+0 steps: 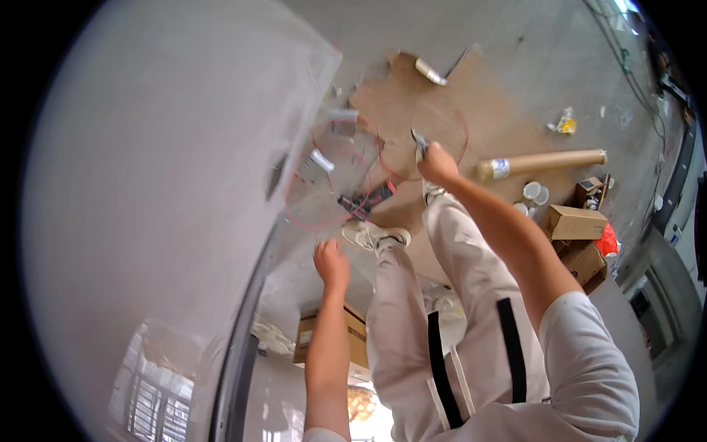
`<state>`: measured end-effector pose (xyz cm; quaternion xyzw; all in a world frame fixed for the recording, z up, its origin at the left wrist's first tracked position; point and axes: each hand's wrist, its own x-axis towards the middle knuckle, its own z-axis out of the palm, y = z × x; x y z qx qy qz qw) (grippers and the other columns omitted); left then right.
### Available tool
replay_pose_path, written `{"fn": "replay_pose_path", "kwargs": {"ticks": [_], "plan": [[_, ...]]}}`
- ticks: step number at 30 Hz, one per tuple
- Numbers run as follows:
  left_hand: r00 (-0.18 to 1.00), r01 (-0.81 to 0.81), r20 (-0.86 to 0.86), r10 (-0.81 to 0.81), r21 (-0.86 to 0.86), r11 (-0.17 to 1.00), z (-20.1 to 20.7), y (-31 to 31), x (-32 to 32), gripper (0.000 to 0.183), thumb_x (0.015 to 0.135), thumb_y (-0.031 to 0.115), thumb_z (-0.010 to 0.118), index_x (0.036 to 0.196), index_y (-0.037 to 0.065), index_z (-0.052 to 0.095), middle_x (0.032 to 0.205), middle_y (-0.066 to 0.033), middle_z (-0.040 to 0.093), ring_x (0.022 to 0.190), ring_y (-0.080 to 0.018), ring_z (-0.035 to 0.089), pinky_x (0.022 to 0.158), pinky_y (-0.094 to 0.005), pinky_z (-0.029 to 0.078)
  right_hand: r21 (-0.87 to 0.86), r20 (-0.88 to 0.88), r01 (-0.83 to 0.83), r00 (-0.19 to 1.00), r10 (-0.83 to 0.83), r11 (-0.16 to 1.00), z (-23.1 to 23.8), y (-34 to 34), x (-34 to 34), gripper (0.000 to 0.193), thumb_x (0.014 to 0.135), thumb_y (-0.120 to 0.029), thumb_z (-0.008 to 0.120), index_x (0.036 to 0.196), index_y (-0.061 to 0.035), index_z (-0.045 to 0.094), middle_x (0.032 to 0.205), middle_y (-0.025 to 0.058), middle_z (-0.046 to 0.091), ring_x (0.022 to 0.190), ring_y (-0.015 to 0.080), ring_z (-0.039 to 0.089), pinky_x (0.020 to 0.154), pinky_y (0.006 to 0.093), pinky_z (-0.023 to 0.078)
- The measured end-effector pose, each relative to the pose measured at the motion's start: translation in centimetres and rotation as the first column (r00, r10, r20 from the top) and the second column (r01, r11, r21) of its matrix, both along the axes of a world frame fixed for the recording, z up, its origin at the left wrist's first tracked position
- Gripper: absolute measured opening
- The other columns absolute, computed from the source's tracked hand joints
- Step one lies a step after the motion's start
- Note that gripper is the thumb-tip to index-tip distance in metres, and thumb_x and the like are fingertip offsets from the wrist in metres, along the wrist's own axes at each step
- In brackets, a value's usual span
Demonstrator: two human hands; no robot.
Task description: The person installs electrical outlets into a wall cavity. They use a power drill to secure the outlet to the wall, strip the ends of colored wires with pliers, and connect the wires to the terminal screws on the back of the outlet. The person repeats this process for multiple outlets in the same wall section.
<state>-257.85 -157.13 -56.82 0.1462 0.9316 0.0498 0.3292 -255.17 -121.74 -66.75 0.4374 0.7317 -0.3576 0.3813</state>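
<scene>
My right hand (pixel 439 163) is wrapped round a small hand tool that looks like a pair of pliers (pixel 418 138), its dark, narrow end pointing away from me. Lower and to the left, my left hand (pixel 332 262) is closed with its fingers curled; whatever they may hold is too small to make out. A thin red wire (pixel 286 206) loops loosely over the floor between the panel and my right hand. Near my shoe lies a black and red power drill (pixel 368 199), apart from both hands.
A large pale panel (pixel 162 147) fills the left side. Flat cardboard (pixel 471 96) covers the floor ahead. To the right are a long cardboard tube (pixel 552 162), white tubs (pixel 536 193) and cardboard boxes (pixel 574 222). Another box (pixel 356 331) stands beside my left forearm.
</scene>
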Motion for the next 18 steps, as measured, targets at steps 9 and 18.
{"fn": "replay_pose_path", "kwargs": {"ticks": [9, 18], "plan": [[0.990, 0.064, 0.082, -0.112, 0.446, 0.893, -22.5, 9.3, -0.3, 0.011, 0.087, 0.012, 0.070, 0.091, 0.002, 0.068, 0.093, -0.0139, 0.067, 0.094, -0.0374, 0.061, 0.082, -0.0483, 0.049, 0.188, -0.142, -0.042, 0.987, 0.069, 0.981, -20.5, -0.5, -2.6, 0.047, 0.086, -0.030, 0.071, 0.120, -0.0007, 0.056, 0.123, 0.0253, 0.062, 0.116, 0.0423, 0.061, 0.097, 0.0486, 0.051], [0.509, -0.825, -0.020, 0.861, 0.272, 0.495, -28.3, 2.0, -7.4, 0.069, 0.090, 0.026, 0.077, 0.138, -0.009, 0.042, 0.140, -0.0268, 0.042, 0.122, -0.0355, 0.051, 0.101, -0.0441, 0.043, 0.301, -0.715, -0.111, 0.631, 0.301, 0.947, -19.8, -6.2, -7.3, 0.032, 0.088, -0.013, 0.063, 0.120, -0.0094, 0.064, 0.123, 0.0129, 0.063, 0.118, 0.0377, 0.056, 0.097, 0.0450, 0.048]]}}
